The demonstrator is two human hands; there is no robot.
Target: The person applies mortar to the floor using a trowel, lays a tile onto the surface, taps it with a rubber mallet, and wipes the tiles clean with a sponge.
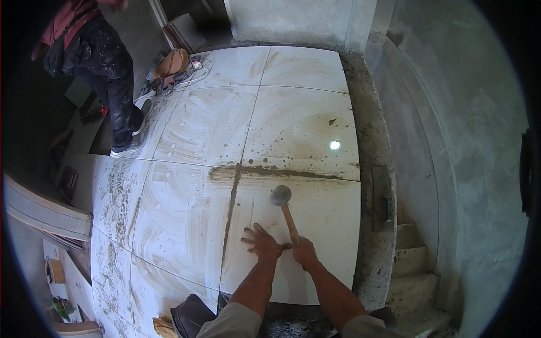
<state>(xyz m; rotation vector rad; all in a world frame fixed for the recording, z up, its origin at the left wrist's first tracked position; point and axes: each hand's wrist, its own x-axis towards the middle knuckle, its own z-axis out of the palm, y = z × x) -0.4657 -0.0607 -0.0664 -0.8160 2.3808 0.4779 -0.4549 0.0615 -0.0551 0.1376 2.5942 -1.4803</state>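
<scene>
My left hand [260,243] lies on a large white floor tile [332,242] with its fingers spread. Just to its right, my right hand [305,253] grips the wooden handle of a mallet [280,196], whose dark round head is over the same tile, above and right of my left fingers. Brownish grout streaks [290,172] cross the joints above and left of this tile, and smears and specks cover the neighbouring tiles.
Another person [107,90] stands at upper left beside tools and cables [169,79]. A curved board [51,208] lies at left. Along the right run a rough tile edge with a trowel-like plate [381,200], descending steps [411,259] and a concrete wall [473,141].
</scene>
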